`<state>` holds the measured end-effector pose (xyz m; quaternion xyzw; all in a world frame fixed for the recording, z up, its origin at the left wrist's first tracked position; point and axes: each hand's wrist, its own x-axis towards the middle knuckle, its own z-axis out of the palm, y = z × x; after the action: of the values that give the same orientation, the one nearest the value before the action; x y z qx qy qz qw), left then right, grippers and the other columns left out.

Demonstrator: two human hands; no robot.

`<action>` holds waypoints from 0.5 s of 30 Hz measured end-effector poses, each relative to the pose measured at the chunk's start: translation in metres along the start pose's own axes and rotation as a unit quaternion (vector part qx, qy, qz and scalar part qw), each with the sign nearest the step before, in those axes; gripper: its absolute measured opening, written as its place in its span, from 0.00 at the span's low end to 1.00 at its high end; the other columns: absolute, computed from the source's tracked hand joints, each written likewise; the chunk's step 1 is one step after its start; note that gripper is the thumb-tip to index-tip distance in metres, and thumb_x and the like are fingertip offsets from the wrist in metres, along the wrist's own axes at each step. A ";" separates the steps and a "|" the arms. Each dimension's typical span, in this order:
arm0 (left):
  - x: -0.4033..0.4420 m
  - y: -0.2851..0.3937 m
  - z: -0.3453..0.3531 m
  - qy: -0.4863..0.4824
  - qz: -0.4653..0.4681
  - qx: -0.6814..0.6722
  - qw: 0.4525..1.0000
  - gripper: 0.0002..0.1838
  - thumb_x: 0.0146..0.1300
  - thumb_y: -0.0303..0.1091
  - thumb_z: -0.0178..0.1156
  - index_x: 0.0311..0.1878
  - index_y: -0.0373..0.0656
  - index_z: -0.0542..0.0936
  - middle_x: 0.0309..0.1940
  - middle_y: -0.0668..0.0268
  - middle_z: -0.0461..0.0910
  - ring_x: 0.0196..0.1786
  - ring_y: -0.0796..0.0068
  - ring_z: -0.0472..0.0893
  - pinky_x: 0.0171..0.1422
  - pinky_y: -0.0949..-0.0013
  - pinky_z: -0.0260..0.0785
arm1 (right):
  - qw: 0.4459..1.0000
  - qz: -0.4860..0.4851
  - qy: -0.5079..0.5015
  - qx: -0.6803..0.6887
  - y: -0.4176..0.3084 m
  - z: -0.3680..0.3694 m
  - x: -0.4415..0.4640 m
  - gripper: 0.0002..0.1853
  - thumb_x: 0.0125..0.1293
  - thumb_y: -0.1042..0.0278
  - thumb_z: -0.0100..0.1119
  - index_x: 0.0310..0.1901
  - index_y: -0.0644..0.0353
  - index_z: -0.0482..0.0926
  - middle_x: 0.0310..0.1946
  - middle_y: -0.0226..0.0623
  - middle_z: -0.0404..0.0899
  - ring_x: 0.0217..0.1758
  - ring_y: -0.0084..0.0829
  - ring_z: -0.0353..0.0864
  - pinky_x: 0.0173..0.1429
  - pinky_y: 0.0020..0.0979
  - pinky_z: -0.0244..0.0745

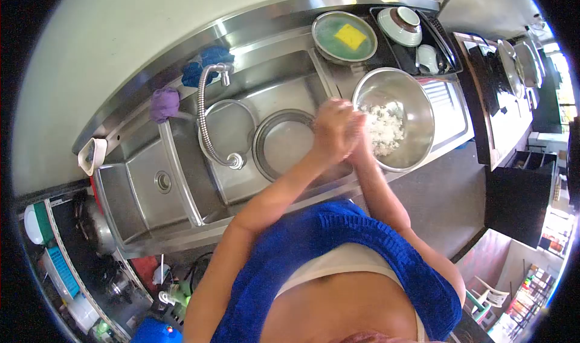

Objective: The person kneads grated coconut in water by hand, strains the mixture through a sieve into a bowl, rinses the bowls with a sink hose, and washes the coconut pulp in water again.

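Observation:
My left hand [333, 130] and my right hand [361, 142] are clasped tightly together over the sink's right edge. Both look closed, somewhat blurred, and whatever may lie between the palms is hidden. Just to their right stands a large steel mixing bowl [420, 113]. A heap of white, crumbly shredded food [385, 128] lies on its left side, close to my right hand. Below and left of my hands, a round metal pan [261, 153] with pale, cloudy liquid in it sits in the sink basin.
The steel sink [290, 71] has a flexible faucet [204, 113] in front. Behind the bowl sit a basin with soapy green water [326, 32], a yellow sponge [350, 36] and a dish rack with bowls [402, 29]. Purple cloth [164, 104] and blue cloth [208, 65] lie along the back ledge.

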<state>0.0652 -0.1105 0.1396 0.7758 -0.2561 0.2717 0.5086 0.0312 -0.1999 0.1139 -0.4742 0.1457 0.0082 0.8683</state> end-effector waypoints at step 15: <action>0.023 -0.063 0.024 -0.087 -0.295 -0.327 0.894 0.15 0.67 0.40 0.52 0.42 0.36 0.79 0.30 0.61 0.81 0.33 0.74 0.78 0.40 0.69 0.70 | 0.713 -0.118 0.147 -0.675 -0.117 -0.066 0.014 0.16 0.63 0.59 0.56 0.43 0.64 0.79 0.44 0.50 0.79 0.42 0.44 0.81 0.47 0.39 0.73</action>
<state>0.1280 -0.1130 0.1062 0.6260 -0.1331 -0.0583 0.7661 0.0464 -0.3206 0.1728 -0.9429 0.1701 -0.0679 0.2782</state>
